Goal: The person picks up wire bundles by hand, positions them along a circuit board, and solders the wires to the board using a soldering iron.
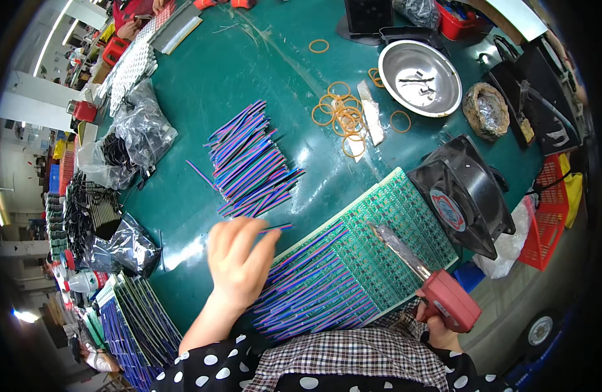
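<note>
My left hand [239, 264] is over the near edge of the pile side, its fingers bent and pinched on a short striped wire strip [280, 228] that sticks out past the fingertips. In my right hand [439, 332] is a soldering gun [450, 300] with a red handle. Its foil-wrapped shaft reaches over a green circuit board panel [396, 238], which lies tilted in front of me. Rows of blue and pink wire strips [314, 285] cover the panel's left part. Beyond my left hand lies a heap of the same strips [252, 163].
A black fan [462, 196] stands against the panel's right edge. Farther off are rubber bands [343, 117], a steel bowl [422, 78] and a rough round dish [485, 111]. Plastic bags [144, 117] and wired panels [139, 320] line the left. Another person's hand [128, 29] shows far left.
</note>
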{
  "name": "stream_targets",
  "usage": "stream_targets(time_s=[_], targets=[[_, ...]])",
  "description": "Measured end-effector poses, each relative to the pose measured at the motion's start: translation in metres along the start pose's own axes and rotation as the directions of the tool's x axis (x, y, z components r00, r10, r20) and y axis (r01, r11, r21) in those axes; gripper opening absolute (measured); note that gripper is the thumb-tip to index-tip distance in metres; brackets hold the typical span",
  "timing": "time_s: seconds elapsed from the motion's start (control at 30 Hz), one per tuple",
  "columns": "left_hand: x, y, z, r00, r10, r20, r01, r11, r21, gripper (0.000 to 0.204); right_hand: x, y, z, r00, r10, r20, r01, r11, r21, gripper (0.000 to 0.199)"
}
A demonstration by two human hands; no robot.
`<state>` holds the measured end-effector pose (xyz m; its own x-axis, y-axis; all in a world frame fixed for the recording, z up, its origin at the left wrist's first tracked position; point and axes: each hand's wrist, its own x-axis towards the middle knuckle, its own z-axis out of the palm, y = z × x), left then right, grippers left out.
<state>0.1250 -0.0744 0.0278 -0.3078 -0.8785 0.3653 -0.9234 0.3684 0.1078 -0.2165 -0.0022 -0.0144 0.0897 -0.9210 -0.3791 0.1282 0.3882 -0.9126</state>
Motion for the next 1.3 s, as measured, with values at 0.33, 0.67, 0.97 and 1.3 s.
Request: stream_targets(time_s=[0.33, 0.67, 0.97, 1.3], targets=[[0.013, -0.014, 0.025, 0.977, -0.081, 0.196, 0.108, 0.986, -0.129, 0.018, 0.001, 0.003, -0.005, 0.990, -0.097, 0.105, 0.104, 0.992, -0.071, 0.078], [0.032, 0.047, 0.032, 0.988, 0.124, 0.089, -0.093, 0.951, -0.294, 0.023, 0.006, 0.001, -0.007, 0.972, -0.182, 0.149, 0.209, 0.959, -0.193, 0.075], [0.022, 0.050, 0.042, 0.964, 0.255, 0.070, -0.247, 0.963, -0.105, 0.028, 0.010, -0.004, -0.011, 0.959, -0.119, 0.258, 0.209, 0.910, -0.357, 0.069], [0.021, 0.051, 0.046, 0.974, 0.223, 0.042, -0.218, 0.971, -0.100, 0.028, 0.016, -0.003, 0.002, 0.967, -0.215, 0.140, 0.255, 0.867, -0.428, 0.062]])
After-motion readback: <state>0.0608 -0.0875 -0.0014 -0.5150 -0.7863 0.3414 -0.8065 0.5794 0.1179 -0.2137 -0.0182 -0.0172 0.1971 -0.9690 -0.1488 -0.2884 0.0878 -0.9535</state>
